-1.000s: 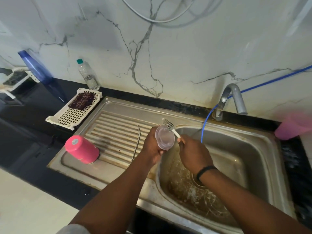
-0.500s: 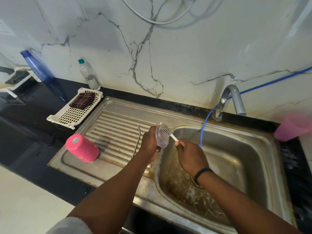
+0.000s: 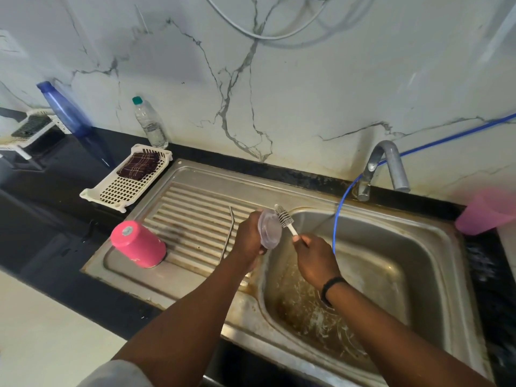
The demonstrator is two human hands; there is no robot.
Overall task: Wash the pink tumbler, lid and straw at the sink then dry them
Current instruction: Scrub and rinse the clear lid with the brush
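Over the basin, head view: left hand (image 3: pixel 248 236) grips the clear lid (image 3: pixel 270 229) on edge above the sink's (image 3: pixel 435 275) left rim.
Right hand: right hand (image 3: pixel 314 259) pinches the white handle of a small brush (image 3: pixel 284 217), bristles touching the lid's far edge.
Tumbler: pink tumbler (image 3: pixel 138 244) stands upside down on the drainboard, near left, well apart from the hands.
Straw: metal straw (image 3: pixel 227 234) lies on the ridges just left of the left hand.
Progress: lid mid-scrub, I'd judge; whether tumbler and straw are washed can't be told; drying looks undone, a folded cloth (image 3: pixel 138 164) waiting in the white tray (image 3: pixel 111 195), far left.
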